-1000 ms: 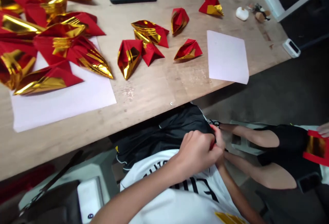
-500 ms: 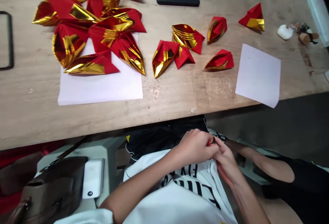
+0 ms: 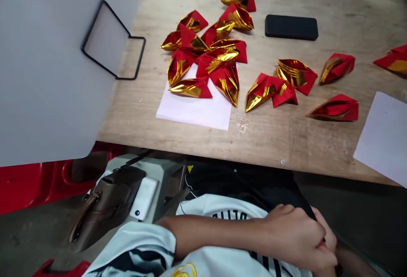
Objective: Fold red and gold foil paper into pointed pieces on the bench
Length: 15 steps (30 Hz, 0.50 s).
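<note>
My left hand (image 3: pixel 294 232) is closed in a fist low in front of my lap, over the white shirt (image 3: pixel 219 262). Pressed against its far side is my right hand (image 3: pixel 327 228), mostly covered, its visible fingers bent. Whatever lies between the two hands, if anything, is hidden. Both hands are below the table edge, apart from the folded red and gold paper pieces (image 3: pixel 224 76) on the wooden table (image 3: pixel 190 137). Several of these pieces are heaped partly on a white paper sheet (image 3: pixel 193 112).
A black phone-like slab (image 3: pixel 291 27) lies behind the pieces. More folded pieces (image 3: pixel 338 108) and another white sheet (image 3: pixel 381 137) are at right. A white panel on a wire stand (image 3: pixel 140 59) rises at left. A brown bag (image 3: pixel 108 203) and a white device (image 3: pixel 144 198) rest beside me.
The view has swung left, bringing in the white panel and wire stand. My hands sit lower and farther right in view, the left now covering most of the right. The paper pieces stay put.
</note>
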Tool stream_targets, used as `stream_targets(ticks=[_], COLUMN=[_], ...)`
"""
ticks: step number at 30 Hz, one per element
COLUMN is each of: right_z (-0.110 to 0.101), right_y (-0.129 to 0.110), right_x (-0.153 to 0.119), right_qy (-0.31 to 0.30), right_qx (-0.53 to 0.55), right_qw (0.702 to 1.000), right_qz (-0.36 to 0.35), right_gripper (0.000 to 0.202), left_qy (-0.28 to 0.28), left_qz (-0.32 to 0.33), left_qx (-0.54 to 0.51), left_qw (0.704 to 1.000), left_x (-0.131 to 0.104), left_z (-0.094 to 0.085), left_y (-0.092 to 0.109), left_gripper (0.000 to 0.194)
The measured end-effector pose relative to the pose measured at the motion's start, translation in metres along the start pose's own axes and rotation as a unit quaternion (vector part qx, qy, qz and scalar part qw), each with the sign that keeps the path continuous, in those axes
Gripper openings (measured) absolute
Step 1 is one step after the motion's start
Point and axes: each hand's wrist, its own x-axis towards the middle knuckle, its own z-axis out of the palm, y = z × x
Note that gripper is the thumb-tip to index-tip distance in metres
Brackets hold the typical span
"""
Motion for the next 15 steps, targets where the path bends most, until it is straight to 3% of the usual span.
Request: stream_targets(ticks=[3, 8, 12, 15], right_z=[0.01, 0.023, 0.02, 0.022], right_y=[0.002, 0.008, 0.01, 0.012], right_x=[-0.003, -0.012, -0.005, -0.002], right_qy=[0.047, 0.018, 0.023, 0.055], right_qx=[-0.019, -0.013, -0.011, -0.039], right_qw=[0.998, 0.999, 0.998, 0.994], right_qz=[-0.028, -0.034, -0.051, -0.085], right_gripper=[0.017, 0.04, 0.043, 0.04], left_qy=[0.025, 0.04, 0.078, 0.057], left_qz=[-0.032, -0.034, 0.002, 0.061], left_qx=[0.005, 0.048, 0.054, 0.044], left_qw=[0.999, 0.997, 0.996, 0.996], left_x=[-0.007, -0.023, 0.0, 0.027], left_z=[-0.004, -0.025, -0.036, -0.036], left_y=[-0.009, -0.045, -0.08, -0.092], left_gripper=[0.026, 0.023, 0.031, 0.041])
